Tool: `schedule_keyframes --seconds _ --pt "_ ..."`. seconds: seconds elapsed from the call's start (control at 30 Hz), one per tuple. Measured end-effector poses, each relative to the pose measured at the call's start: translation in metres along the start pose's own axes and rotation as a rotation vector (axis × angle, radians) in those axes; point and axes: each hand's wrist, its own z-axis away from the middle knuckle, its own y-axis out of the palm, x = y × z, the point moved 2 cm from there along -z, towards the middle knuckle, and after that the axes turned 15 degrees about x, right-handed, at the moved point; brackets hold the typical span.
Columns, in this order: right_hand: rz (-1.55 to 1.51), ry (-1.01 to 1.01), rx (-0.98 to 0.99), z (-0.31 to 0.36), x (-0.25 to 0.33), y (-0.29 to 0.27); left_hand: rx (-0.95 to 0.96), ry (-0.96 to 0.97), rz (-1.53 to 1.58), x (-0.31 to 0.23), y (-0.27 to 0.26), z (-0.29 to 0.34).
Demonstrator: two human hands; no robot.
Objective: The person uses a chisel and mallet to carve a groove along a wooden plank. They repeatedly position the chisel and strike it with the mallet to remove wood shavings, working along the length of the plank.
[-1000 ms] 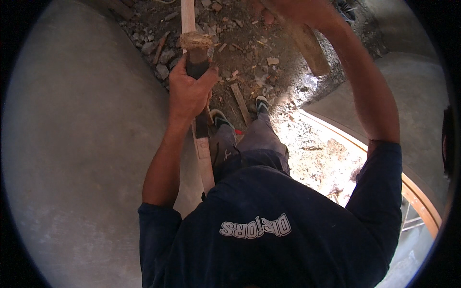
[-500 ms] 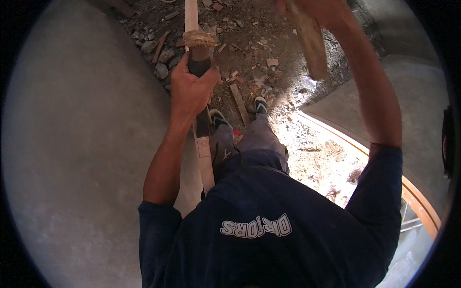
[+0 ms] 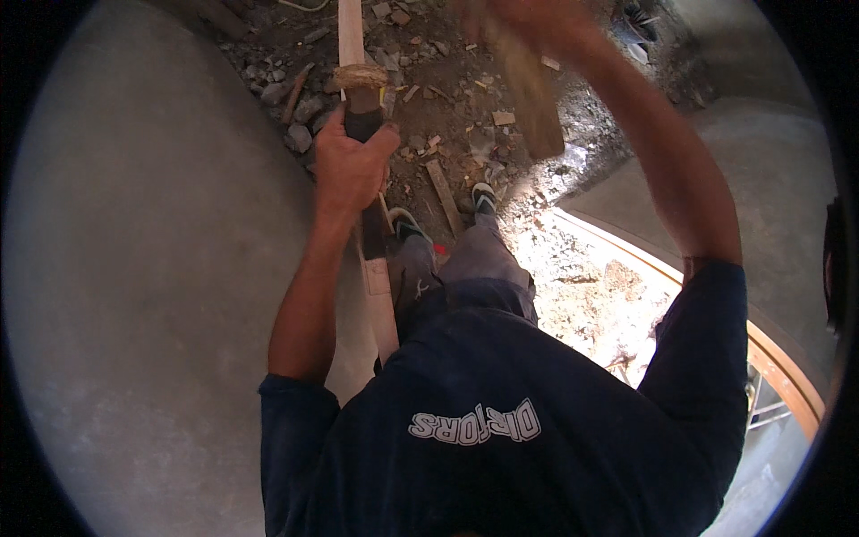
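Observation:
My left hand [image 3: 349,174] is wrapped round a chisel [image 3: 361,100] with a dark handle and a frayed, flattened wooden top. Below my fist, its dark shaft lies over a long pale timber [image 3: 381,313] that runs from beside my left leg to the far edge. Raised at the upper right, my right hand [image 3: 546,27] is blurred but closed round a rough block of wood [image 3: 530,98]. The block hangs to the right of the chisel's top, apart from it. Where the chisel's tip meets the timber is hard to make out.
A smooth grey wall [image 3: 161,268] rises close on my left. Rubble and wood scraps [image 3: 429,98] litter the ground around my feet. To the right a curved-looking wooden frame edge [image 3: 626,255] borders a sunlit patch [image 3: 582,286]. A loose wood strip [image 3: 444,197] lies near my shoes.
My right hand has swung left with the wooden block, closer to the chisel. The left hand, still round the chisel, has shifted only slightly.

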Motion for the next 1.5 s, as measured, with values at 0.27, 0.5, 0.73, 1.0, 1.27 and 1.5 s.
schedule_keyframes --seconds 0.27,0.5,0.73,1.0,1.27,1.5 --pt "-0.391 0.356 0.347 -0.004 0.029 -0.029 -0.004 0.005 0.073 0.015 -0.004 -0.003" --pt "-0.130 0.092 0.567 0.015 0.018 0.030 -0.002 -0.077 0.021 0.018 -0.008 -0.005" --pt "-0.310 0.272 0.223 0.020 0.021 0.009 0.000 -0.032 0.044 0.007 0.001 -0.003" --pt "-0.544 0.391 0.150 -0.001 0.038 -0.029 -0.009 -0.006 0.015 0.013 -0.002 0.002" --pt "-0.331 0.334 0.506 0.014 0.040 -0.006 -0.032 0.026 0.075 0.018 -0.004 0.008" --pt "-0.013 0.133 0.478 0.015 0.030 0.023 -0.018 0.007 0.023 0.014 -0.003 0.004"
